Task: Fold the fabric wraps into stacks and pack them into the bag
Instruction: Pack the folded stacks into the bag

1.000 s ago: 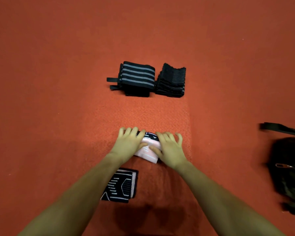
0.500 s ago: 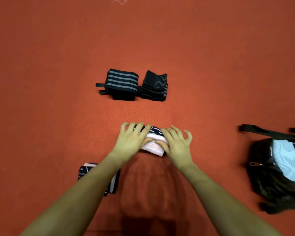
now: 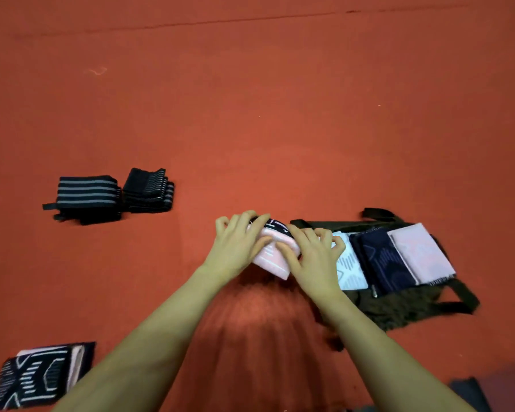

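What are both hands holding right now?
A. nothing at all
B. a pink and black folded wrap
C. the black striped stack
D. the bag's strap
B: the left hand and right hand both grip the pink and black folded wrap, just left of the open bag; the black striped stack lies untouched, far to the left.

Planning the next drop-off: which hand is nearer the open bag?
Right. The right hand on the pink folded wrap overlaps the bag at its left edge; the left hand grips the wrap's far side, farther left.
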A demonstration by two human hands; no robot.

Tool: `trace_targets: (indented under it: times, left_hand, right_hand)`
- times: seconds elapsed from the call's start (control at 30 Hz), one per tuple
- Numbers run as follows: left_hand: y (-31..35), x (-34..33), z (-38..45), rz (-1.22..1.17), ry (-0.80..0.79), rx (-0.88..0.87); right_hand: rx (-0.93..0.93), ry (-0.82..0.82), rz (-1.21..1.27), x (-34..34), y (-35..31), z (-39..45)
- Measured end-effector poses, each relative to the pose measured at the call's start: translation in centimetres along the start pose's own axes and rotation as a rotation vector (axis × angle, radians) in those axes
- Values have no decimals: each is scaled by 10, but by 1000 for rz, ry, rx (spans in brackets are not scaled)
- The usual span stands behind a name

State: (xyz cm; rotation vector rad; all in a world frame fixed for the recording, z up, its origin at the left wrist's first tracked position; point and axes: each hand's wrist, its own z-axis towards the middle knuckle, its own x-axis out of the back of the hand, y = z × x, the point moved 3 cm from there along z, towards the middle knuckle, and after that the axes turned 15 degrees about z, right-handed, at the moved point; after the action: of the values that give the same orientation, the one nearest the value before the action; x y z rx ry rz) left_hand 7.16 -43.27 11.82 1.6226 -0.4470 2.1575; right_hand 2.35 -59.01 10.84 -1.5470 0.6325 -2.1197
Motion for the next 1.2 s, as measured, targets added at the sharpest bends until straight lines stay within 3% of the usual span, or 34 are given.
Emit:
trace_targets:
  times: [0.2,0.4,0.63,0.77,0.9,0.97,1.1,1.2]
  left_hand:
    - [85,1,63,-2,19,-203]
    - [146,-23,97,68,-356,-445]
    - [182,-48,111,110,-496,-566]
    - [180,-61,102,85,-483,-331]
    - [163,-51,75,-100,-252,-121]
    - [155,-48,55,-127,-221,-77]
    - [146,-53,30,-164,-423,65]
    - [150,-63,35,-141,-569,46]
  right_hand:
    - [-175,95,2,65,64,-6]
    - [-333,142,-34,82,108,-37]
    - [-359,112,-207,72,132,-53]
    - [-331,132,-203,67,137,-49]
    - [-233,46,-76,64,131,-36]
    - [-188,23,-24,67,126,-27]
    - [-72,8,24,70,112,-10]
    - [2,-78,39,67,109,-5]
